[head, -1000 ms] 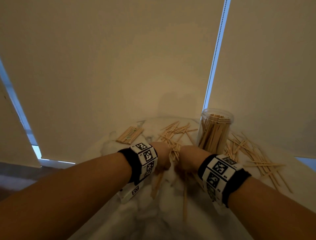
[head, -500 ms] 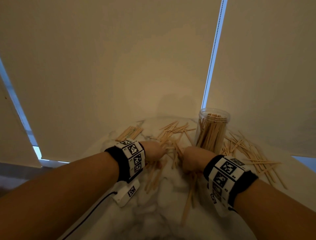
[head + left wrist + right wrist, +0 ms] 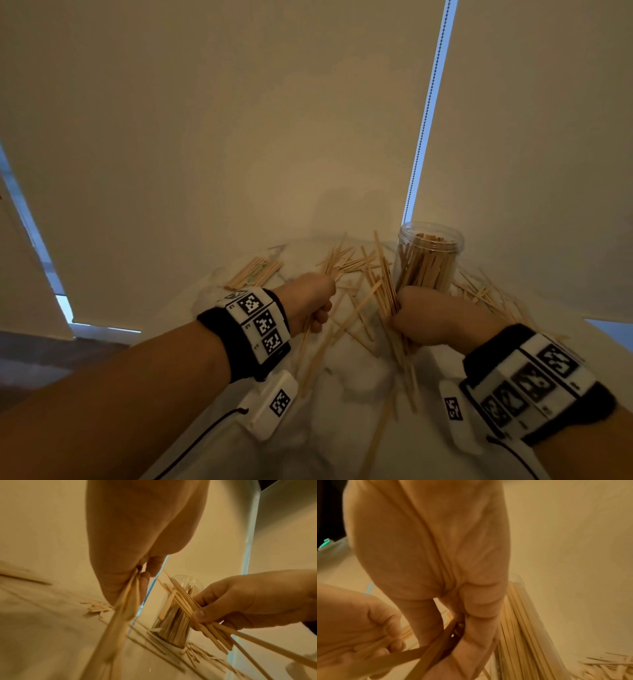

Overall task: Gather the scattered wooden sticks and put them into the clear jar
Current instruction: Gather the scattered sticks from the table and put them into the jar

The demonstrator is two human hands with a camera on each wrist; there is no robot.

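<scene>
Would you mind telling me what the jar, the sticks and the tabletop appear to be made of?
Jar: clear, glossy, probably plastic; the sticks inside show through its wall.
Sticks: pale, matte, unfinished-looking wood, thin and flat.
Tabletop: white with grey veining, like marble or an imitation; which one cannot be told.

Pale wooden sticks [image 3: 356, 274] lie scattered around the upright, part-filled clear jar [image 3: 428, 260].

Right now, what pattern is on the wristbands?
Black-and-white square code tags on white plates, over black wristbands. Clearest in the head view.

The left hand [image 3: 310, 301] hides its sticks' [image 3: 120, 622] middles; their lower ends blur toward 7 o'clock.
</scene>
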